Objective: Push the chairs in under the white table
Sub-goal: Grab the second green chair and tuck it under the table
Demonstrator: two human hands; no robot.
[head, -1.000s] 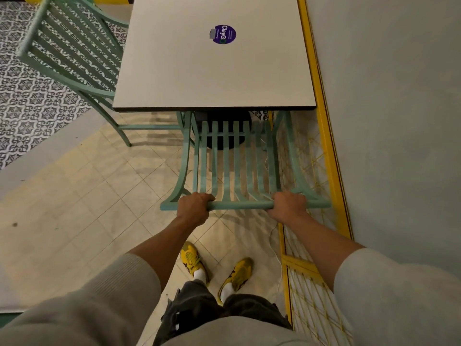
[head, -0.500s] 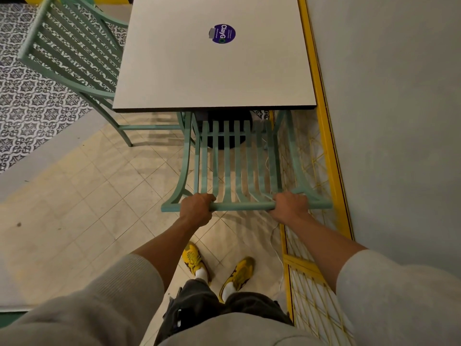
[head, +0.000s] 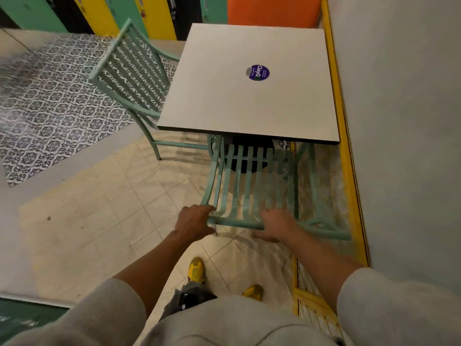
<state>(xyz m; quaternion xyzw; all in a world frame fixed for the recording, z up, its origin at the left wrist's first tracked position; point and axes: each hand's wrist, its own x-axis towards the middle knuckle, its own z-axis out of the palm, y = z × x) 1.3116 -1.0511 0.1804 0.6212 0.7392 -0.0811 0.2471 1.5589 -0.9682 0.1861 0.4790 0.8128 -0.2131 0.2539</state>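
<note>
The white table (head: 244, 101) has a purple round sticker on top. The near mint-green slatted chair (head: 252, 186) stands with its seat under the table's front edge and its back towards me. My left hand (head: 194, 222) is curled around the left corner of its top rail. My right hand (head: 274, 227) is blurred, its fingers spread and loose over the middle of the rail. A second mint-green chair (head: 129, 71) stands at the table's left side, its back out over the patterned floor and its seat partly under the tabletop.
A grey wall (head: 404, 146) with a yellow frame (head: 349, 171) runs close along the right of the table and near chair. Patterned tiles (head: 50, 108) lie left, cream tiles underfoot. Coloured panels and an orange seat (head: 272, 10) stand beyond the table.
My right hand has loosened from a closed grip on the top rail and slid left. The view has lifted and swung, showing more of the room. The near chair sits slightly skewed.
</note>
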